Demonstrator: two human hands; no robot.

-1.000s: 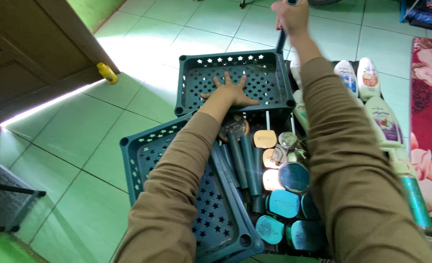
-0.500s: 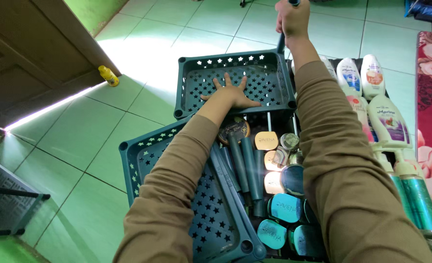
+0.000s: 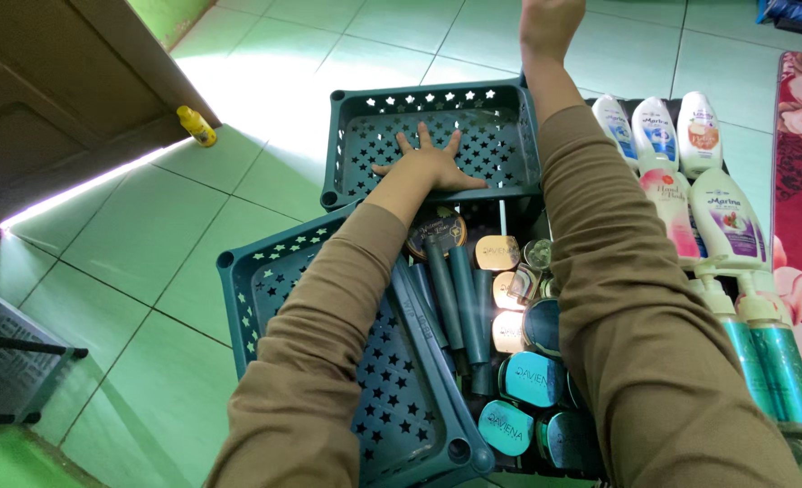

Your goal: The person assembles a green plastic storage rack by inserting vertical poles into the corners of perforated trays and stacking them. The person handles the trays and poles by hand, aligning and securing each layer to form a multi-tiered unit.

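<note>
Our left hand lies flat, fingers spread, on the floor of the far star-pierced green tray; our right hand, beyond its right corner, is cropped, so its grip cannot be told.

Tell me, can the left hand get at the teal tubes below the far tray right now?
Probably yes. The left hand lies flat in the far tray, and the tubes lie uncovered just behind its wrist, beside the forearm. Nothing sits on top of them; pulling back should do.
</note>
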